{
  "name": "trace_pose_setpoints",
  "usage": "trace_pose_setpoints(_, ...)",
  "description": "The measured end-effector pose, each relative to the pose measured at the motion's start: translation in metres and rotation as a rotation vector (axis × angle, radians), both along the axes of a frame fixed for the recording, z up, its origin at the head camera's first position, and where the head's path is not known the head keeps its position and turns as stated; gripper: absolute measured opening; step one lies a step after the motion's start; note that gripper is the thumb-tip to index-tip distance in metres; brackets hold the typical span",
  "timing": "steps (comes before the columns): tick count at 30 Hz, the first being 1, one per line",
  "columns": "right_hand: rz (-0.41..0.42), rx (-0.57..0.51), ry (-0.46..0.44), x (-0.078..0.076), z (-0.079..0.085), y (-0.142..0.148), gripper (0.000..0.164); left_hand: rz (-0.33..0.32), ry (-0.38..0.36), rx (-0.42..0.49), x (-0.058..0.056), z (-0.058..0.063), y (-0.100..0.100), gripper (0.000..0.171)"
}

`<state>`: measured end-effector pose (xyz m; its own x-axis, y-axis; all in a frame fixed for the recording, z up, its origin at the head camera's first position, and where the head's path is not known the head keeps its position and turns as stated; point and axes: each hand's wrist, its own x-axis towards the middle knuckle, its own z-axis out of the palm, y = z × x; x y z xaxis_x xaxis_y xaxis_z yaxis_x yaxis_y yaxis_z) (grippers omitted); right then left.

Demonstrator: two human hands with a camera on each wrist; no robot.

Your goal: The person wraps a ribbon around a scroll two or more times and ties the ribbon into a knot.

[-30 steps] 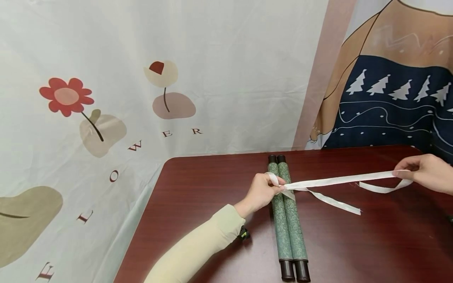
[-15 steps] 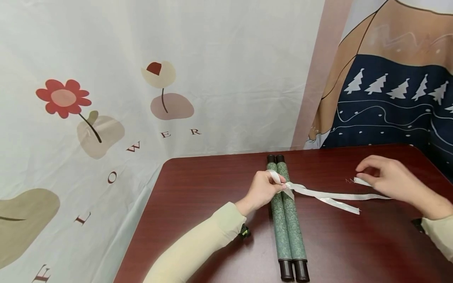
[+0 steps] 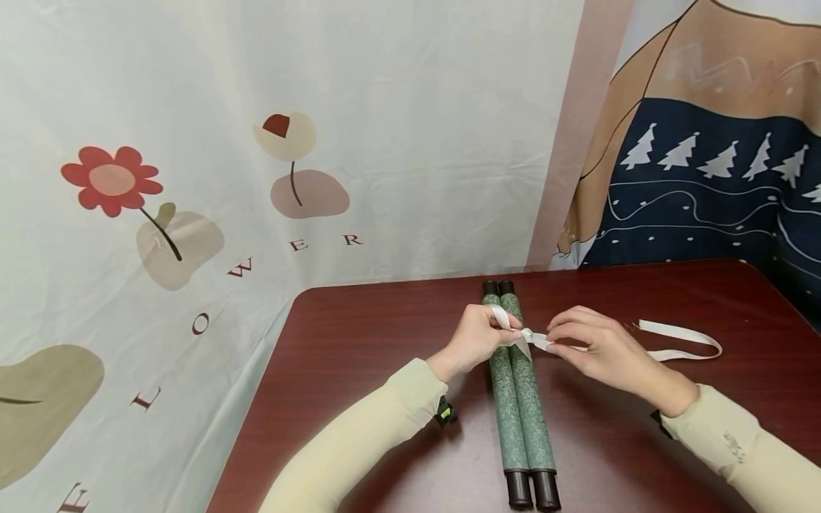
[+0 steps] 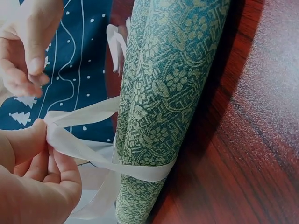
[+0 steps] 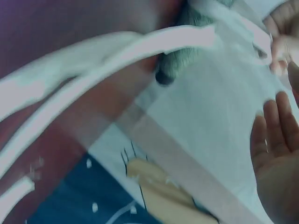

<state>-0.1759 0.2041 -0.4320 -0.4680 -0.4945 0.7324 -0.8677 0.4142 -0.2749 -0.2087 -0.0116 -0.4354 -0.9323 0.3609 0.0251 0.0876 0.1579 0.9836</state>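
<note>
over the upper half of the rolls, left hand (image 3: 474,338) has thumb + forefinger pinched tight on a white ribbon (image 4: 140,171); its other fingers are curled, per left wrist view. right hand (image 3: 596,345) is just right of the rolls, palm down-ish in head view, fingers loosely extended & thumb apart, i.e. relaxed w/ no grip seen; can't tell if fingertips brush the ribbon. right wrist view is blurry but shows that palm open, fingers fairly straight.

ribbon goes round both rolls as a band, w/ a short bit btwn the hands. beyond right hand a loose tail bends back in a curve on the counter, end frayed w/ thin threads.

two green rolls (image 3: 531,406) lie side by side, touching, lengthwise on the counter, far ends nr the back edge. floral/geometric pattern, dark caps at both ends.

both arms in pale yellow-green sleeves (image 3: 365,434); small black device (image 3: 445,412) w/ bright green patch under left wrist.

counter (image 3: 385,313) = dark red-brown, shiny, rounded back corners. behind it, whitish cloth backdrop (image 3: 417,107) w/ red flower print (image 3: 112,180), 2nd pale bloom & spaced letters; to the right, pinkish strip, then brown + navy print (image 3: 693,192) w/ white trees.
</note>
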Motion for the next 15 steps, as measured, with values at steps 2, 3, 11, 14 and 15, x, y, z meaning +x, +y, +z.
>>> trace_pose_setpoints(2, 0.017, -0.009, -0.001, -0.002, -0.006, -0.008, 0.035, -0.014, -0.026, 0.015, 0.000, 0.000, 0.000, 0.006)
trace_pose_setpoints(3, 0.025, -0.015, 0.002, -0.004, -0.009, -0.012, 0.035, -0.021, -0.038, 0.022, -0.001, 0.000, -0.001, 0.007)
trace_pose_setpoints(11, 0.052, -0.058, 0.023, -0.015, -0.028, -0.027, 0.038, -0.033, -0.054, 0.022, -0.002, 0.001, 0.001, 0.008)
trace_pose_setpoints(14, 0.047, -0.083, 0.020, -0.018, -0.032, -0.030, 0.036, -0.034, -0.056, 0.029, -0.002, 0.001, 0.001, 0.010)
trace_pose_setpoints(15, 0.045, -0.089, 0.016, -0.018, -0.033, -0.031, 0.035, -0.030, -0.059, 0.032, -0.003, 0.001, 0.001, 0.011)
